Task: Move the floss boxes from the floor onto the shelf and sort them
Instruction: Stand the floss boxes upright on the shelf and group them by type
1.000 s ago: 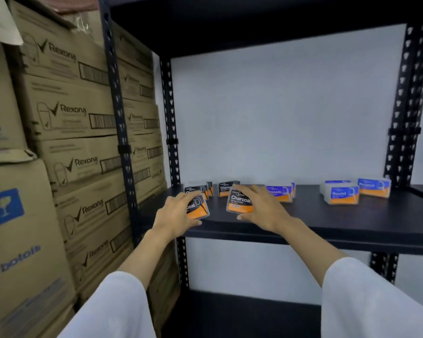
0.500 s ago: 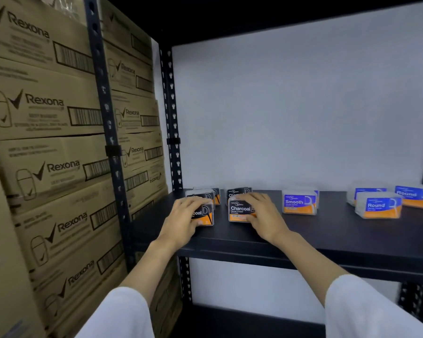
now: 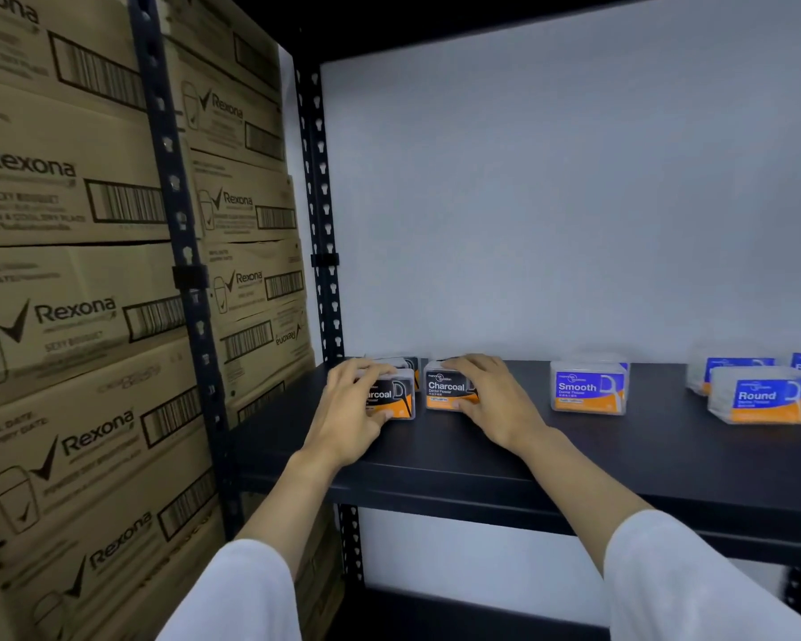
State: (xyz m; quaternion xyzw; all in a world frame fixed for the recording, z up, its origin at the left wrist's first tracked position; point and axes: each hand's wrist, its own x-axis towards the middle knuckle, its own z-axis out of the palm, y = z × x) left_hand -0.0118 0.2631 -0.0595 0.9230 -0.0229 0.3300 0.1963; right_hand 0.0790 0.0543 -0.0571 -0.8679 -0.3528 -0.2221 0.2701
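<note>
Each hand grips a Charcoal box, left hand (image 3: 350, 411) and right hand (image 3: 493, 400), on the shelf (image 3: 574, 460), beside stacked cartons (image 3: 75, 316), with Smooth box (image 3: 588, 388) and Round box (image 3: 759, 400) to the right.

A stockroom: stacked Rexona cartons (image 3: 79, 316) beside black metal shelving (image 3: 574, 460) with retail floss boxes (image 3: 588, 390).

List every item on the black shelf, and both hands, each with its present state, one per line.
Left hand: grips the left black-and-orange Charcoal floss box, upright on the black metal shelf.
Right hand: holds the right Charcoal floss box, upright.
Blue-and-orange Smooth floss box: upright, untouched.
Blue-and-orange Round floss box: upright, untouched.
</note>
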